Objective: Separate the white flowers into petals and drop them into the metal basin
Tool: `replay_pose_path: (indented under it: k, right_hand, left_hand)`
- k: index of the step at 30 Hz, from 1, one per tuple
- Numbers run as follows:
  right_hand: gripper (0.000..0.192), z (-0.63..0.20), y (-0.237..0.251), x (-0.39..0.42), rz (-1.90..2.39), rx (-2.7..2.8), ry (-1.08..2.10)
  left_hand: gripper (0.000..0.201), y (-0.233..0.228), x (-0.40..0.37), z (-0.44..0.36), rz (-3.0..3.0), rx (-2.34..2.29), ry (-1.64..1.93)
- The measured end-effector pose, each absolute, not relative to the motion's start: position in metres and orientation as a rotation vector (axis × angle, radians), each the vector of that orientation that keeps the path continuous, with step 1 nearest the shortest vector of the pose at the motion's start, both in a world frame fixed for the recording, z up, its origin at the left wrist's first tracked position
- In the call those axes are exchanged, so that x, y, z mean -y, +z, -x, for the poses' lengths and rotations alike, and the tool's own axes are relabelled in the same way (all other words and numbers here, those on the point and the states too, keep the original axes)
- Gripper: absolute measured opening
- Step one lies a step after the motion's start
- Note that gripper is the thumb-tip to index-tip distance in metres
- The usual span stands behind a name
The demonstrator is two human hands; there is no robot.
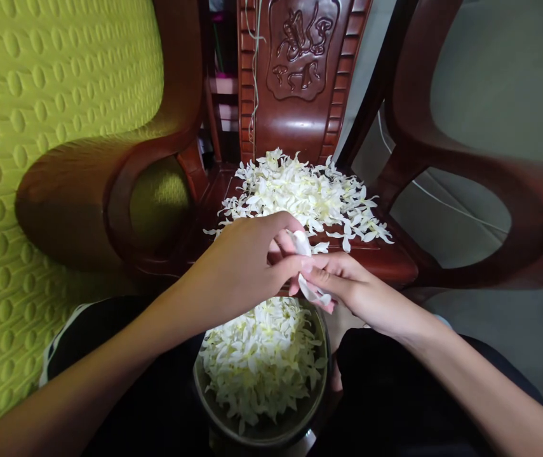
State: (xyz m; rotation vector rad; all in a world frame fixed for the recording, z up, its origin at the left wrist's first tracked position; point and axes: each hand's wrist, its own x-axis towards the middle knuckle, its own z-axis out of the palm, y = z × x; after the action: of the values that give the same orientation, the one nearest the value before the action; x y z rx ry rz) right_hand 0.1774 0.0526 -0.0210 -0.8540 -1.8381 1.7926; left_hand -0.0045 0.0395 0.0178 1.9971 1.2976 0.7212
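My left hand (258,251) and my right hand (335,276) meet in the middle, their thumbs and fingers pinched together on a white flower (301,243). One of its long petals sticks up above the thumbs, and others hang below by my right fingers. The flower's middle is hidden by my fingertips. Just beyond my hands, a loose heap of white flowers (300,190) covers part of the wooden chair seat (385,259). Below my hands stands a round metal bowl (321,393), heaped with more white flowers (261,362).
The dark wooden chair has a carved back (302,51) and a pale string (254,76) hanging down it. Curved wooden armrests flank the seat, the left armrest (75,190) beside a yellow-green textured cover (37,82). My dark-clothed legs lie either side of the bowl.
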Motion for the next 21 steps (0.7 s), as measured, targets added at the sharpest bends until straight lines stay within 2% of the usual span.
replay_pose_path:
  k: [1,4,7,9,12,17,21]
  right_hand:
    - [0.034,-0.178,-0.020,-0.052,0.849,1.857,1.796]
    - [0.038,-0.177,-0.017,-0.051,0.855,1.939,1.735]
    - [0.033,-0.176,-0.018,-0.050,0.926,1.969,1.568]
    - [0.030,-0.176,-0.019,-0.051,0.949,1.980,1.503]
    - [0.034,-0.176,-0.018,-0.049,0.957,2.066,1.511]
    - [0.038,-0.176,-0.012,-0.041,0.875,2.170,1.639]
    - [0.033,-0.174,-0.017,-0.037,0.965,2.163,1.524]
  left_hand:
    - [0.011,0.019,-0.039,0.004,-2.007,-1.301,0.731]
    - [0.019,0.026,-0.037,0.005,-2.017,-1.309,0.727]
    - [0.025,0.030,-0.037,0.006,-2.027,-1.202,0.617]
    - [0.027,0.030,-0.037,0.006,-2.100,-1.321,0.637]
    - [0.031,0.028,-0.037,0.005,-2.201,-1.556,0.701]
    - [0.038,0.025,-0.037,0.004,-2.159,-1.418,0.613]
    - [0.039,0.024,-0.037,0.003,-2.303,-1.525,0.630]
